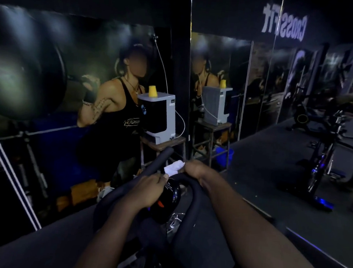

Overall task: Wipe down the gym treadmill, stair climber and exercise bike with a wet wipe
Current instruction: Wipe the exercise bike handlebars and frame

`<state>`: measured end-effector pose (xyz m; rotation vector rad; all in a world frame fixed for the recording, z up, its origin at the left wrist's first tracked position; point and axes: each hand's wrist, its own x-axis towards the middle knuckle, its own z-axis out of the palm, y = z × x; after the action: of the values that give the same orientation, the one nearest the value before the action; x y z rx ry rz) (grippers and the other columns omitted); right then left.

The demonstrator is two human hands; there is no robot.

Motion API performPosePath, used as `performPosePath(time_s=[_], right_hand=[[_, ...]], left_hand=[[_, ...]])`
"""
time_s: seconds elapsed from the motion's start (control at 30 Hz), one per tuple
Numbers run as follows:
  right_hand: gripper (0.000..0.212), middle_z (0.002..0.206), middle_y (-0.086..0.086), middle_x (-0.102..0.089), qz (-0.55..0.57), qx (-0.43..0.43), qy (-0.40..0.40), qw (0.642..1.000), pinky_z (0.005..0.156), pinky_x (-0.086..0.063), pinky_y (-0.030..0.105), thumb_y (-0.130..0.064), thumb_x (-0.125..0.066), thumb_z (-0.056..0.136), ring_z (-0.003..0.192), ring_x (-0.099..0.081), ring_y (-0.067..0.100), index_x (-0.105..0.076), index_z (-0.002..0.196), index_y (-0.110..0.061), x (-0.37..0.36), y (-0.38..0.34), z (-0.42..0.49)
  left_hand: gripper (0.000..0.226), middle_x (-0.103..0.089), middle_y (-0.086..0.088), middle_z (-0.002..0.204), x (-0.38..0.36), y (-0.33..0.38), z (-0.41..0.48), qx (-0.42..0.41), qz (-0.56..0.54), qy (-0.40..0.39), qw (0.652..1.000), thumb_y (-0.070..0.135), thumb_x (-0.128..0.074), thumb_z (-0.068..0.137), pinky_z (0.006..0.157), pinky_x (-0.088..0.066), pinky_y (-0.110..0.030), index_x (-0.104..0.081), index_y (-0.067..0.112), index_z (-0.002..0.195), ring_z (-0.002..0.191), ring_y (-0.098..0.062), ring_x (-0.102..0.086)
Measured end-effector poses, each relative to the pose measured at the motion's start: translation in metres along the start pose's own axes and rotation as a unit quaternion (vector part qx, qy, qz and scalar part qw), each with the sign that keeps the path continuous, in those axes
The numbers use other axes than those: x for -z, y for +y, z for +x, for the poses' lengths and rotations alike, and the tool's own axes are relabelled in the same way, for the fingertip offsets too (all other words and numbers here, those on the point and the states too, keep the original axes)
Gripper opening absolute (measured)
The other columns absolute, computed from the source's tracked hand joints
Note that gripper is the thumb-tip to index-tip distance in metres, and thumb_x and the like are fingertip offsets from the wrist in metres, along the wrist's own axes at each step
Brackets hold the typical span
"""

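Two hands on exercise bike handlebar (159,159) | left hand (145,191): fingers curled round its left bar | right hand (195,169): clutches white wet wipe (174,166) against its far bend

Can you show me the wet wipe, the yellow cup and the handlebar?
wet wipe (174,165): head view, middle of the white bunch.
yellow cup (153,91): head view, its side wall.
handlebar (160,159): head view, upper end of the left bar.
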<state>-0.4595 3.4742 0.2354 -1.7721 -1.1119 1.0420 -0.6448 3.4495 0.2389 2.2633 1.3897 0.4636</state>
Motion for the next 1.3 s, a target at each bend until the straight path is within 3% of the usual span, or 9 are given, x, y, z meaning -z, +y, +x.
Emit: performPosePath(time_s=[0.13, 0.3, 0.37, 0.43, 0.77, 0.9, 0.97, 1.17, 1.3], right_hand=[[0.029, 0.106, 0.020, -0.071, 0.079, -0.022, 0.072, 0.994, 0.072, -0.054, 0.021, -0.011, -0.053, 0.100, 0.089, -0.068, 0.027, -0.067, 0.115, 0.010, 0.003, 0.013, -0.010], [0.017, 0.096, 0.023, -0.072, 0.218, -0.016, 0.167, 0.961, 0.068, -0.057, 0.035, -0.002, -0.056, 0.091, 0.083, -0.070, 0.032, -0.072, 0.093, 0.003, -0.003, 0.035, -0.032], [0.025, 0.109, 0.026, -0.071, 0.211, -0.012, 0.223, 0.952, 0.088, -0.059, 0.046, -0.008, -0.057, 0.093, 0.102, -0.069, 0.038, -0.071, 0.108, 0.007, -0.008, 0.040, -0.041], [0.031, 0.117, 0.027, -0.068, 0.174, -0.018, 0.287, 0.942, 0.098, -0.054, 0.050, -0.012, -0.053, 0.096, 0.112, -0.065, 0.041, -0.068, 0.116, 0.007, -0.013, 0.041, -0.052], [0.045, 0.093, 0.017, -0.067, 0.192, -0.034, 0.484, 0.853, 0.077, -0.043, 0.038, -0.036, -0.044, 0.107, 0.090, -0.060, 0.028, -0.066, 0.082, -0.006, -0.063, 0.052, -0.112], [0.044, 0.111, 0.023, -0.069, 0.111, -0.096, 0.479, 0.865, 0.088, -0.047, 0.040, -0.033, -0.043, 0.106, 0.108, -0.063, 0.039, -0.070, 0.104, 0.001, -0.095, 0.068, -0.142], [0.044, 0.118, 0.027, -0.068, 0.083, -0.122, 0.469, 0.871, 0.081, -0.043, 0.035, -0.034, -0.045, 0.106, 0.113, -0.062, 0.042, -0.069, 0.111, 0.003, -0.110, 0.074, -0.156], [0.050, 0.125, 0.025, -0.065, 0.034, -0.186, 0.465, 0.865, 0.081, -0.041, 0.033, -0.039, -0.044, 0.106, 0.116, -0.061, 0.039, -0.064, 0.121, 0.004, -0.110, 0.059, -0.169], [0.033, 0.116, 0.028, -0.067, 0.015, -0.142, 0.528, 0.837, 0.080, -0.042, 0.037, -0.023, -0.049, 0.104, 0.111, -0.061, 0.044, -0.066, 0.113, 0.003, -0.127, 0.036, -0.159]], left_hand=[[0.050, -0.059, -0.017, 0.140, 0.003, 0.005, -0.001, -0.002, 0.014, -0.018, 1.000, 0.036, -0.024, 0.112, 0.108, -0.035, -0.036, -0.062, 0.008, 0.129, 0.134, -0.034, -0.048], [0.054, -0.062, -0.021, 0.133, 0.005, 0.004, 0.003, 0.002, -0.001, -0.037, 0.999, 0.037, -0.024, 0.112, 0.101, -0.042, -0.034, -0.063, 0.002, 0.122, 0.128, -0.037, -0.053], [0.054, -0.061, -0.023, 0.134, 0.007, 0.004, 0.005, -0.004, -0.001, -0.050, 0.999, 0.036, -0.024, 0.112, 0.093, -0.045, -0.030, -0.061, 0.001, 0.128, 0.127, -0.037, -0.055], [0.054, -0.056, -0.022, 0.141, 0.008, 0.003, 0.007, -0.021, 0.018, -0.056, 0.998, 0.035, -0.022, 0.112, 0.102, -0.038, -0.034, -0.060, 0.003, 0.132, 0.133, -0.038, -0.049], [0.061, -0.058, -0.025, 0.138, 0.008, -0.021, 0.025, -0.132, 0.074, -0.082, 0.985, 0.042, -0.020, 0.110, 0.109, -0.039, -0.042, -0.063, 0.004, 0.130, 0.131, -0.041, -0.050], [0.063, -0.061, -0.024, 0.133, 0.005, -0.026, 0.025, -0.165, 0.106, -0.074, 0.978, 0.041, -0.018, 0.110, 0.104, -0.040, -0.043, -0.063, 0.001, 0.126, 0.125, -0.042, -0.054], [0.062, -0.061, -0.025, 0.132, 0.006, -0.026, 0.022, -0.175, 0.114, -0.069, 0.976, 0.041, -0.019, 0.110, 0.102, -0.041, -0.043, -0.063, 0.000, 0.126, 0.124, -0.041, -0.054], [0.058, -0.049, -0.028, 0.144, 0.012, -0.037, 0.011, -0.173, 0.043, -0.099, 0.979, 0.044, -0.025, 0.110, 0.106, -0.037, -0.041, -0.050, 0.002, 0.142, 0.133, -0.041, -0.047], [0.057, -0.046, -0.025, 0.149, 0.015, -0.057, 0.012, -0.180, -0.006, -0.144, 0.973, 0.045, -0.025, 0.109, 0.106, -0.035, -0.041, -0.047, 0.006, 0.144, 0.137, -0.039, -0.043]])
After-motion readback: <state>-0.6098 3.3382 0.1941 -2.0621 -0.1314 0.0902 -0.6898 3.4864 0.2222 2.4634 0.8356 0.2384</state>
